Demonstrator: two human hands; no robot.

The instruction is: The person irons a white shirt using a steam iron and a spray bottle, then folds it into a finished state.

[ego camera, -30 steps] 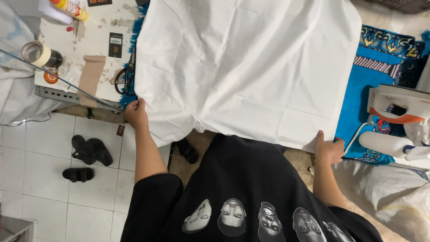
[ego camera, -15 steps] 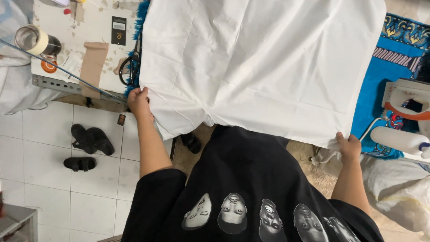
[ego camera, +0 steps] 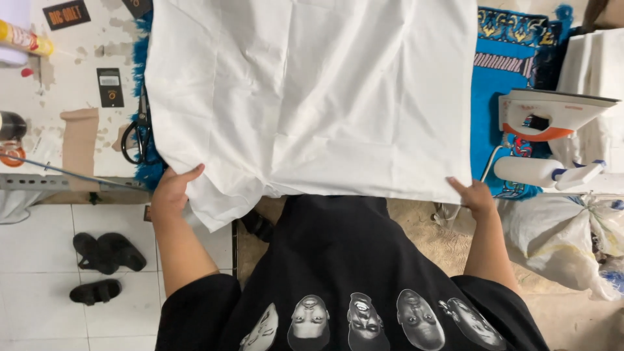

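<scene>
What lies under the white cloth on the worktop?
A blue patterned mat shows beyond the white cloth at right, blue fringe at left. Black scissors are partly tucked under. Anything beneath the middle is hidden.

White cloth (ego camera: 312,97): matt, smooth woven fabric, lightly creased. Iron (ego camera: 552,114): glossy plastic. Blue mat (ego camera: 497,91): patterned textile. Floor tiles (ego camera: 39,260): glazed.

A cloth (ego camera: 312,97) is lying spread over a mat (ego camera: 497,117) on the table (ego camera: 71,78). Scissors (ego camera: 138,133) are lying just left of the cloth. An iron (ego camera: 552,114) is sitting to its right, with a spray bottle (ego camera: 543,172) nearer the person. Sandals (ego camera: 104,263) are lying on the floor (ego camera: 39,247), lower left.
</scene>
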